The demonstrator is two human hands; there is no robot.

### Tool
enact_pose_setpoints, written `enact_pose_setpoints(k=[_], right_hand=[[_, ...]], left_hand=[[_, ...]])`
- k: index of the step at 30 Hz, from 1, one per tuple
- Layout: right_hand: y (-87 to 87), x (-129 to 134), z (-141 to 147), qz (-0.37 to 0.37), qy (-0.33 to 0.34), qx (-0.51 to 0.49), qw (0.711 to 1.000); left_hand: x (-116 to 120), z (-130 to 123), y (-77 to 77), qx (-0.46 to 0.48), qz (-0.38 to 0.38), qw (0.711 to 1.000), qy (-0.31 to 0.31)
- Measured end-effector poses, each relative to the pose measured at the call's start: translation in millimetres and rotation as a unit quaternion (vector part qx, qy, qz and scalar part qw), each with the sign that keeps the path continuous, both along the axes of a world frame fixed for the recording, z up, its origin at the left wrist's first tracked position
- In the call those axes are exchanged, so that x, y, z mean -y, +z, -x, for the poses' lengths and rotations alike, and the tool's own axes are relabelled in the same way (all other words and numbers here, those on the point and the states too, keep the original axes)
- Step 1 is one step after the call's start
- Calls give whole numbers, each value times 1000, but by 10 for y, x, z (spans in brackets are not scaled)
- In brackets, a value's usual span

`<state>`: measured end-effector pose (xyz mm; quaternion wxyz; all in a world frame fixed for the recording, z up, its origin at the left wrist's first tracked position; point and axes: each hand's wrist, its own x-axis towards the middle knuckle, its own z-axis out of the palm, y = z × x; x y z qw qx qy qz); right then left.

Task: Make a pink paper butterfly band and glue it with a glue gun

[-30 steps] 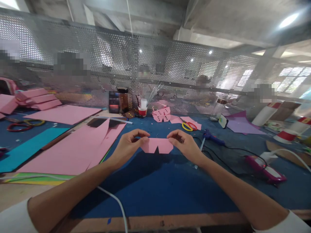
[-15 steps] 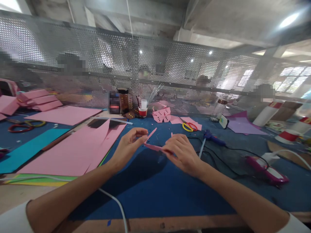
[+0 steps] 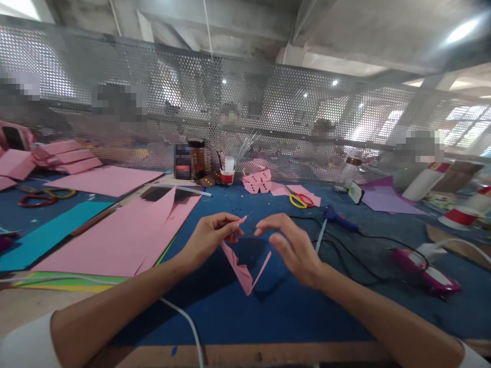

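My left hand (image 3: 215, 232) pinches one end of a folded pink paper strip (image 3: 241, 271) above the blue table mat (image 3: 291, 317). From those fingers the strip hangs down in a bent V, its free end rising toward the right. My right hand (image 3: 289, 245) is just right of the strip, apart from it, with the fingers curved and spread and nothing between them. Beyond the hands stands a pink cut-out with black dots (image 3: 257, 181). A pair of scissors with yellow and red handles (image 3: 301, 200) lies behind my right hand.
Large pink sheets (image 3: 111, 237) and a teal strip (image 3: 53, 230) cover the left side. At right lie a blue glue gun (image 3: 339, 219) with its cord and a purple power strip (image 3: 425, 271). A perforated metal screen (image 3: 253, 112) closes off the back, with people behind it.
My right hand has let go of the pink strip and opened. The strip, level between both hands before, now dangles from my left hand.
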<state>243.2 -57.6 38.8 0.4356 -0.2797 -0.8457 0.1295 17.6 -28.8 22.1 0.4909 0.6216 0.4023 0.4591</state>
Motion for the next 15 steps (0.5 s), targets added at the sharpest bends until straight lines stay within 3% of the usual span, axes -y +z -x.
enact_pose_setpoints(k=[2,4,10,15], right_hand=[[27,-53,-25,68,-65,-59,994],[14,-120,-33,81,-105,-68,989],[-120,-179,50,61,-60,9,996],[-148,-148,103,40,-68,19,997]], left_hand=[[29,-15,16,-3,-2,1000,-6],[61,-30,24,-11,-10,1000,-13],[126,-54,0,-31,-22,999,-38],[162,-74,-10,-44,-27,998,-41]])
